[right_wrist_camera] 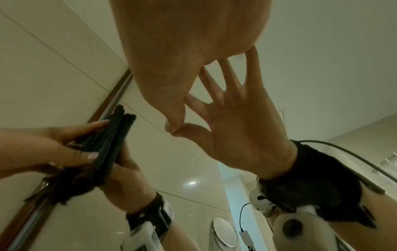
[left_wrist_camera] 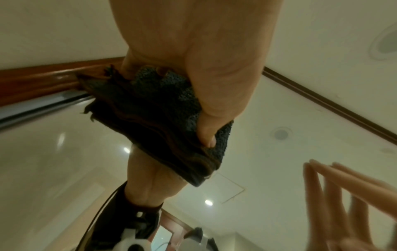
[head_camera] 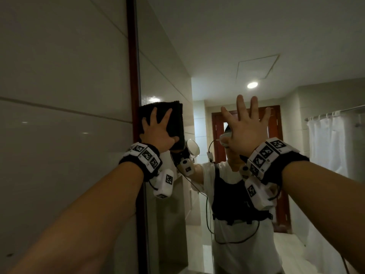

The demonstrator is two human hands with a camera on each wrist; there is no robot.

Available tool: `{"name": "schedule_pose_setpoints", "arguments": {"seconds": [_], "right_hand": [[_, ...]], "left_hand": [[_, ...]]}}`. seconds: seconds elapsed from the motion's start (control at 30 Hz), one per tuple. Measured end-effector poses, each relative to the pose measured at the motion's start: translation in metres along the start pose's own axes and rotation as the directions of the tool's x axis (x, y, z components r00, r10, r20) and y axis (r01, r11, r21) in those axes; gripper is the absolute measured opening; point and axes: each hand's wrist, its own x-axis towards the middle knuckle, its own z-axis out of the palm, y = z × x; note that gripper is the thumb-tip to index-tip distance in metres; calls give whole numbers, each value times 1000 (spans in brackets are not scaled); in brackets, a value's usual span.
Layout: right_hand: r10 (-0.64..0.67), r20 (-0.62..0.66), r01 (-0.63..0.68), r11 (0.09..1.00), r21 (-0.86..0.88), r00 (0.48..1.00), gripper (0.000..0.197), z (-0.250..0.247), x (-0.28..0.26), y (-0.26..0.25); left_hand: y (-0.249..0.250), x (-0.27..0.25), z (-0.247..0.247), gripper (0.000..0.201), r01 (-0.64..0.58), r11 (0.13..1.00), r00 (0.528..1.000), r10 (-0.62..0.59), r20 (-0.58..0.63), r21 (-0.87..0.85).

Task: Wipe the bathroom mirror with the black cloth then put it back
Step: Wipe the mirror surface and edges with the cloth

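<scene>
The folded black cloth (head_camera: 174, 117) lies flat against the bathroom mirror (head_camera: 217, 56), close to its left wooden frame (head_camera: 133, 66). My left hand (head_camera: 158, 131) presses on the cloth with straight, spread fingers. In the left wrist view the cloth (left_wrist_camera: 154, 127) sits under the palm (left_wrist_camera: 193, 51), with the thumb lying along its edge. My right hand (head_camera: 246, 125) is flat on the glass to the right of the cloth, fingers spread, holding nothing. In the right wrist view its fingertips (right_wrist_camera: 174, 127) meet their own reflection, and the cloth (right_wrist_camera: 105, 141) shows at the lower left.
A tiled wall (head_camera: 59, 95) runs along the left of the mirror frame. The glass reflects a person in a white shirt, a small round mirror (head_camera: 193, 147), a wooden door (head_camera: 276, 135), a white shower curtain (head_camera: 331, 145) and a ceiling light (head_camera: 252, 85).
</scene>
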Motion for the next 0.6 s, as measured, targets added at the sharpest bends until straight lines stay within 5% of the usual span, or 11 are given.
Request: {"name": "schedule_pose_setpoints", "arguments": {"seconds": [0.33,0.6], "right_hand": [[-15,29,15,1000,-5,999,88,1,0,0],[-12,37,12,1000,7,999,87,1,-1,-1]], "left_hand": [[7,59,-46,102,-33,996,998,37,-42,86],[28,43,-37,101,-46,994,999,48,-15,94]]}}
